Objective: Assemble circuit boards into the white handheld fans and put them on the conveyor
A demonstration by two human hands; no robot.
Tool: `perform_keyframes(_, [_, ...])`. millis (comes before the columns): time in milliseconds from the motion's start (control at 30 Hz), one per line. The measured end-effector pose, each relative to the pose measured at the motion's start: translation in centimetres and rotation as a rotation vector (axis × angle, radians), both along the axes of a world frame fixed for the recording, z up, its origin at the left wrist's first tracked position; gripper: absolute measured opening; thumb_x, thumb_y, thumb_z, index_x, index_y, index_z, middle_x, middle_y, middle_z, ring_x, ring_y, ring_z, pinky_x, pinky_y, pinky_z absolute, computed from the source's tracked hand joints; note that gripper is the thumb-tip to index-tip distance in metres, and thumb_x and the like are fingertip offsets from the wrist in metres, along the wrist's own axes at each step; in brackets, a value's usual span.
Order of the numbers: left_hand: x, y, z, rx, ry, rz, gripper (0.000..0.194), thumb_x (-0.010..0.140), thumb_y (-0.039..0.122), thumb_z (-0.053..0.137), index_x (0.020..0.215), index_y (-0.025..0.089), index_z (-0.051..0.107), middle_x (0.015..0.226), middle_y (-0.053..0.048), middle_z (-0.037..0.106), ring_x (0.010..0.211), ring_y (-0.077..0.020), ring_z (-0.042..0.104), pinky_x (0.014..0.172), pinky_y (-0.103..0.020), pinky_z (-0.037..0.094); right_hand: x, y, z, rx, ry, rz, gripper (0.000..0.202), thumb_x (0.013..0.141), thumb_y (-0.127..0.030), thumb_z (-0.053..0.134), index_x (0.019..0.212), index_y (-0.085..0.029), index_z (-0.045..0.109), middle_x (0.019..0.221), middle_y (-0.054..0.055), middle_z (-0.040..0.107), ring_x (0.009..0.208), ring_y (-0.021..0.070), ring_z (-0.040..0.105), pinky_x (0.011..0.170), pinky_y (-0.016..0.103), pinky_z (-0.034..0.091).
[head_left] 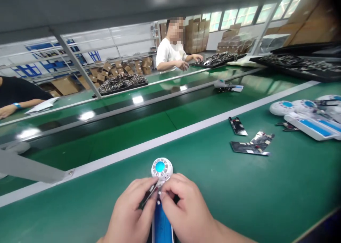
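A white device with a round head [161, 168] and a blue-faced handle [163, 223] lies on the green bench in front of me. My left hand [134, 209] pinches a dark circuit board [148, 197], held on edge at the neck of the device. Thumb and fingertips of my right hand [183, 200] are pressed together at the same neck, by small white parts [159, 197]. What these fingertips grip is hidden. To the right on the bench lie loose circuit boards [252, 145] and another single dark board [238, 126].
More white devices with blue faces [311, 124] are piled at the right. Beyond a white rail [191, 130] runs a green conveyor [149, 120] carrying one device [227, 87]. Trays of boards [122, 83] stand across it, near a person in white [172, 55] and another dark-sleeved person [21, 94].
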State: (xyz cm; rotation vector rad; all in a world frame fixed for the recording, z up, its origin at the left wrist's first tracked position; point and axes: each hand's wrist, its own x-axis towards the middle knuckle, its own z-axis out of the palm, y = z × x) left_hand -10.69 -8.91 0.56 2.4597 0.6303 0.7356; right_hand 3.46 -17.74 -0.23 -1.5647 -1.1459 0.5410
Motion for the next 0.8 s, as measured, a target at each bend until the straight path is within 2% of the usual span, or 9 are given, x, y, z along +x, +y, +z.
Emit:
perform_keyframes(167, [0.31, -0.16, 0.14, 0.132, -0.028, -0.085, 0.034, 0.093, 0.011, 0.055, 0.124, 0.024, 0.060, 0.110, -0.005, 0.071, 0.099, -0.0141, 0.067, 0.085, -0.022, 0.058, 0.02, -0.20, -0.10, -0.006, -0.039, -0.043, 0.019, 0.080, -0.011, 0.050, 0.064, -0.020, 0.053, 0.066, -0.001, 0.057, 0.067, 0.0152, 0.052, 0.063, 0.027, 0.036])
perform_keyframes(333, [0.52, 0.03, 0.14, 0.248, -0.011, -0.144, 0.033, 0.093, 0.010, 0.055, 0.124, 0.018, 0.060, 0.111, -0.009, 0.070, 0.101, -0.0169, 0.066, 0.086, -0.026, 0.059, 0.10, -0.30, -0.18, 0.027, -0.057, -0.049, 0.019, 0.080, -0.013, 0.048, 0.062, -0.019, 0.051, 0.066, 0.000, 0.057, 0.066, 0.0157, 0.051, 0.064, 0.028, 0.036])
perform_keyframes(467, [0.44, 0.13, -0.03, 0.271, 0.002, -0.152, 0.031, 0.093, 0.009, 0.054, 0.123, 0.016, 0.061, 0.107, -0.010, 0.071, 0.098, -0.0177, 0.066, 0.083, -0.028, 0.060, 0.13, -0.43, -0.28, 0.063, -0.088, -0.053, 0.018, 0.081, -0.013, 0.047, 0.065, -0.019, 0.052, 0.067, 0.000, 0.058, 0.067, 0.0154, 0.052, 0.065, 0.028, 0.035])
perform_keyframes(600, [0.17, -0.02, -0.09, 0.308, 0.005, -0.165, 0.031, 0.093, 0.009, 0.055, 0.123, 0.014, 0.060, 0.106, -0.012, 0.071, 0.097, -0.0192, 0.066, 0.083, -0.030, 0.060, 0.17, -0.48, -0.39, 0.073, -0.160, -0.050, 0.020, 0.080, -0.012, 0.046, 0.062, -0.019, 0.042, 0.062, -0.002, 0.053, 0.062, 0.0133, 0.049, 0.065, 0.028, 0.033])
perform_keyframes(800, [-0.12, -0.04, 0.39, 0.333, 0.021, -0.221, 0.034, 0.090, 0.004, 0.054, 0.122, 0.010, 0.061, 0.101, -0.014, 0.070, 0.089, -0.0191, 0.066, 0.078, -0.031, 0.060, 0.18, -0.51, -0.26, 0.074, -0.237, -0.044, 0.020, 0.078, -0.010, 0.045, 0.062, -0.020, 0.038, 0.056, -0.004, 0.048, 0.057, 0.0112, 0.046, 0.064, 0.027, 0.033])
